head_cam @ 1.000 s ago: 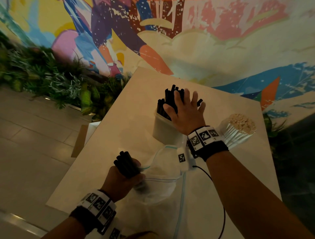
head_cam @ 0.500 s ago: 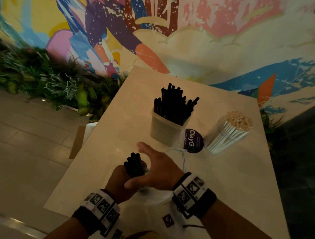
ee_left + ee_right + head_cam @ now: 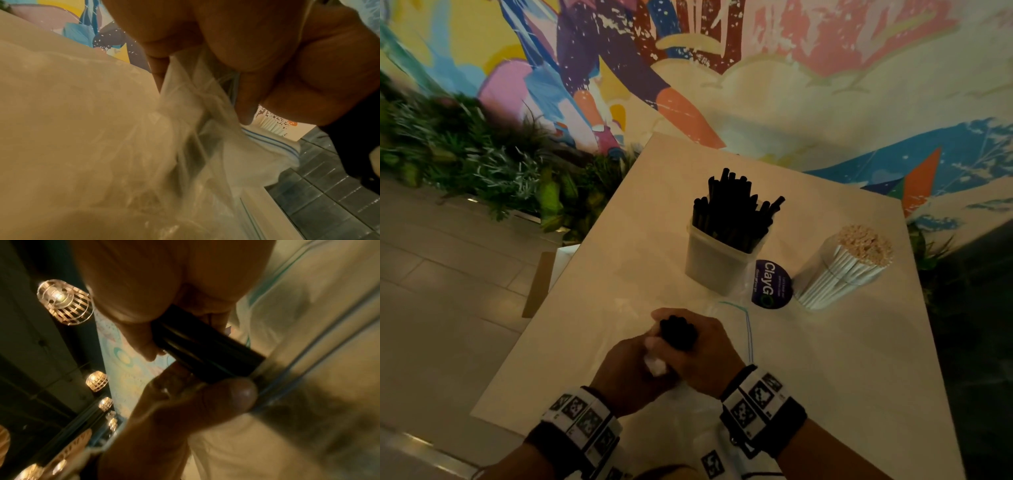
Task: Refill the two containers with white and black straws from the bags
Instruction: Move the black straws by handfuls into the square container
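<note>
Near the table's front, both hands meet round a bundle of black straws (image 3: 677, 333) standing upright. My right hand (image 3: 705, 359) grips the bundle (image 3: 205, 352) near its top. Just below it, my left hand (image 3: 626, 373) clutches the bunched clear plastic bag (image 3: 197, 91) that the straws come out of. Further back stands a square translucent container (image 3: 714, 270) full of black straws (image 3: 736, 212). To its right a clear round container (image 3: 822, 270) leans, packed with white straws (image 3: 849, 274).
The bag's flat part with its blue zip line (image 3: 749, 329) lies on the beige table (image 3: 842, 359) beside my right hand. A dark round label (image 3: 770, 284) sits between the two containers. Plants (image 3: 482, 164) and tiled floor lie off the table's left edge.
My right hand left the black straw container, came back toward me and closed round the bundle. My left hand has stayed at the bag, holding it throughout.
</note>
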The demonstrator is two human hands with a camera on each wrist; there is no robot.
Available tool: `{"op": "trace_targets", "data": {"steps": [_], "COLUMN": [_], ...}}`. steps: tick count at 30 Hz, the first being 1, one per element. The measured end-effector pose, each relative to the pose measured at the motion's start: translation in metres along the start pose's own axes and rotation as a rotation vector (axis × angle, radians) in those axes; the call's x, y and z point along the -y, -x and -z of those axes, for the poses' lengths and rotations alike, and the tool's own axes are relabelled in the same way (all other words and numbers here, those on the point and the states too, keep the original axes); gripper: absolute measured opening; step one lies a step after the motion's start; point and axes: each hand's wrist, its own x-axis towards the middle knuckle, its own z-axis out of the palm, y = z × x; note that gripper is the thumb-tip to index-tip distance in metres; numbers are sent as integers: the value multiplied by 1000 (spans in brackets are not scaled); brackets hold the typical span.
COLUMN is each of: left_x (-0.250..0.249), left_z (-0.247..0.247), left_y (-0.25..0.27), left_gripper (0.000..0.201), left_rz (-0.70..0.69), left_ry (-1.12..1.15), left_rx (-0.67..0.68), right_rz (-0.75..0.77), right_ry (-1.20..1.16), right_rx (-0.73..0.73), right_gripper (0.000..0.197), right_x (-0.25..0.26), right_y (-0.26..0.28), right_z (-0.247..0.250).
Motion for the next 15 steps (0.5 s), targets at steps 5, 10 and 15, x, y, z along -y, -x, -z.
{"op": "trace_targets", "data": {"steps": [5,10,15], "left_x": [15,21,22], "left_z": [-1,-4,-6], "left_y": [-5,-6,-6], "left_gripper": [46,45,47], "left_rz": [-18,-50,-87], "left_ry": [-19,-21,-8], "left_rx": [-70,-131,-164], "right_rz": [42,120,-117], "right_ry": [-205,-386,-342], "right_rx": [-197,-438,-385], "right_gripper": [21,10,12], "right_x": [0,6,-23], "right_y": [8,5,9], "right_z": [32,50,31]}}
